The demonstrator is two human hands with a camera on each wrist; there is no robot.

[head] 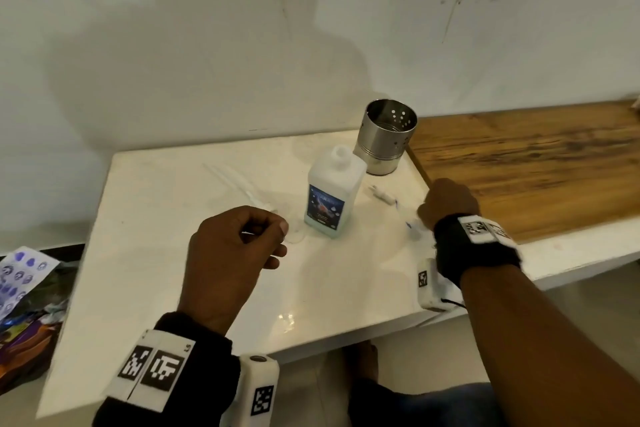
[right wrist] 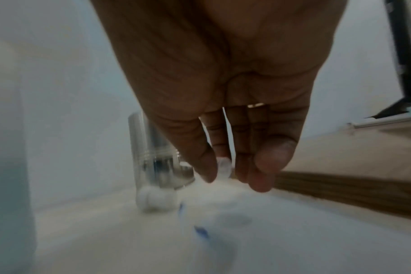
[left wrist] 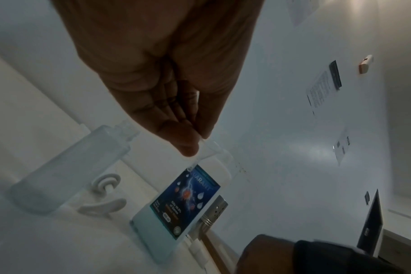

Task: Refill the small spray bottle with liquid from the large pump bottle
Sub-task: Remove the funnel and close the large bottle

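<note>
The large bottle with a blue label stands uncapped mid-table, also seen in the left wrist view. A frosted small spray bottle, its neck open, stands beside a white pump head. My left hand hovers in front of the large bottle and pinches a small clear piece between thumb and forefinger. My right hand is low over the table, right of the large bottle, pinching a small white piece. A white nozzle part lies beside it.
A perforated steel cup stands behind the large bottle at the white table's back right corner. A wooden board adjoins the table on the right. Coloured packets lie off the table's left edge. A wall runs close behind.
</note>
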